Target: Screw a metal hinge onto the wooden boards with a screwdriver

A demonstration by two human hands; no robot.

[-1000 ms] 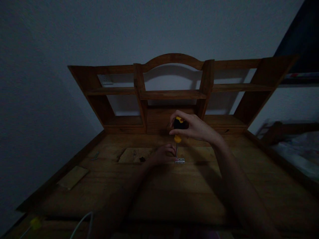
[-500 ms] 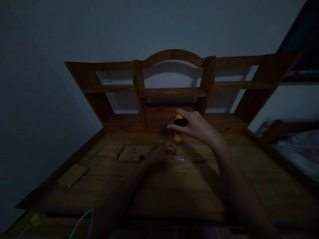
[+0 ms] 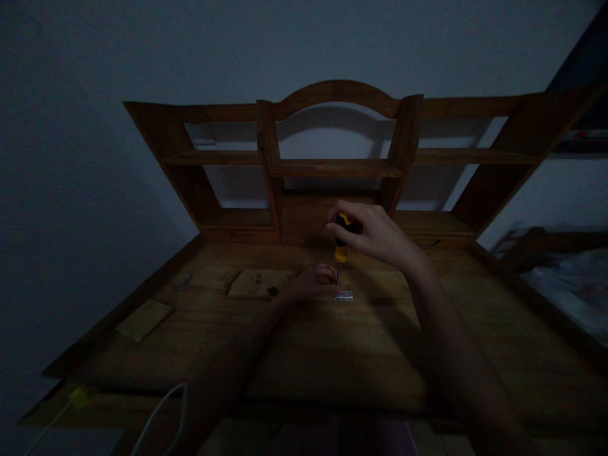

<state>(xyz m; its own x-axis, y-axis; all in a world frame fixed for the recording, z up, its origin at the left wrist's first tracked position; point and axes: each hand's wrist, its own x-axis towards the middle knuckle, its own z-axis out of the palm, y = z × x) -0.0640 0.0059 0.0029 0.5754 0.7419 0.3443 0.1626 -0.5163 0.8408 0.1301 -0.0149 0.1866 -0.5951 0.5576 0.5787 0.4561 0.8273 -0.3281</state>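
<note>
My right hand (image 3: 373,229) is closed around the yellow and black handle of a screwdriver (image 3: 341,254). Its shaft points down, nearly upright, to the left part of a small silver hinge (image 3: 344,296). This hinge lies along the seam of a wooden board on the desktop. Beside the shaft, my left hand (image 3: 311,283) has curled fingers, with the thumb and fingertips at the hinge's left end. Whatever is between those fingers is too dark and small to make out. The screwdriver's tip is hidden near the fingertips.
A wooden shelf unit (image 3: 332,168) rises at the back of the desk (image 3: 332,361). Left lie a flat wooden piece (image 3: 145,318) and a small metal object (image 3: 183,283). A white cable (image 3: 161,402) and a yellow item (image 3: 79,397) are at the front left edge.
The camera view has shifted slightly. My right hand's fingers have turned and wrapped further round the screwdriver handle. The left hand stays by the hinge.
</note>
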